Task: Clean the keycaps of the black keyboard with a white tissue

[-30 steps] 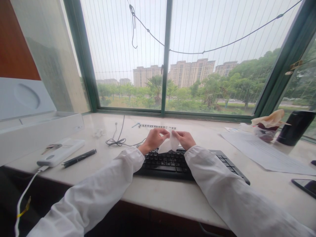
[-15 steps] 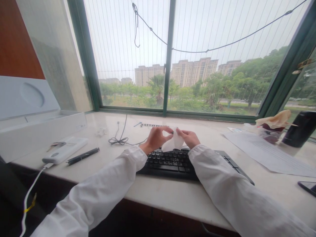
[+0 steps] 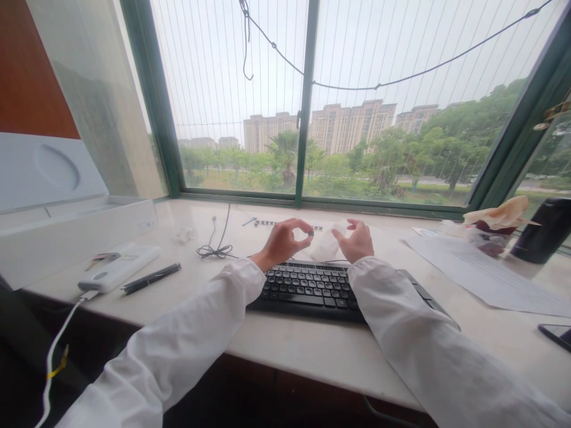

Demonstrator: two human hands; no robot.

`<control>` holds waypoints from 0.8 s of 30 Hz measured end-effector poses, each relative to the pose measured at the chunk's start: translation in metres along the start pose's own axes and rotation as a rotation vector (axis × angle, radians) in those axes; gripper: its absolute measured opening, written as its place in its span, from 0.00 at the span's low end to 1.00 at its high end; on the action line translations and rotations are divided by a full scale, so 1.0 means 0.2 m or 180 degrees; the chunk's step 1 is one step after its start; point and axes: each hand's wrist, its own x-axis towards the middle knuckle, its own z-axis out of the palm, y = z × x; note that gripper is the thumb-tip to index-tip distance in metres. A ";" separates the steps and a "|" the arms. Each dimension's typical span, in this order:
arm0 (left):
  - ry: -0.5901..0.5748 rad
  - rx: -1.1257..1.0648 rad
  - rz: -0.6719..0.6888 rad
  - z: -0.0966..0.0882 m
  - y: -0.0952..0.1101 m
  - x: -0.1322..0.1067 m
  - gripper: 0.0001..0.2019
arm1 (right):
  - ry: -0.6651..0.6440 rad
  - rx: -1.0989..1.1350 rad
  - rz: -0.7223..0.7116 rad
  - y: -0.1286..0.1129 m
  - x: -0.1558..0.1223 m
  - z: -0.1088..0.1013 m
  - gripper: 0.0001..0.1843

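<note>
Between the thumb and a finger of my left hand (image 3: 285, 239) is a small black keycap (image 3: 311, 233), held up above the back edge of the keyboard. My right hand (image 3: 357, 242) has its fingers apart and grips nothing. Just left of it, a white tissue (image 3: 322, 246) appears loose behind the keyboard; whether it fully touches the table I cannot tell. The black keyboard (image 3: 307, 291) lies below both hands, its right part covered by my right sleeve. Behind my hands runs a row of small black keycaps (image 3: 266, 223), partly hidden by my left hand.
A tied black cable (image 3: 215, 252) lies left of the keyboard. Farther left are a black pen (image 3: 150, 279), a white power bank (image 3: 122, 267) with keys, and an open white box (image 3: 84, 238). Paper sheets (image 3: 482, 276), a black cup (image 3: 542, 232) and a phone (image 3: 557, 336) lie right.
My right hand has let go of the tissue and moved slightly right, its fingers opening. The tissue has dropped behind the keyboard. My left hand still pinches the keycap, now in plain sight.
</note>
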 end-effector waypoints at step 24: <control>-0.1517 -0.1315 -0.1603 -0.18 -0.10 0.09 0.21 | -0.0838 0.0054 -0.2349 -0.19 -0.19 -0.03 0.15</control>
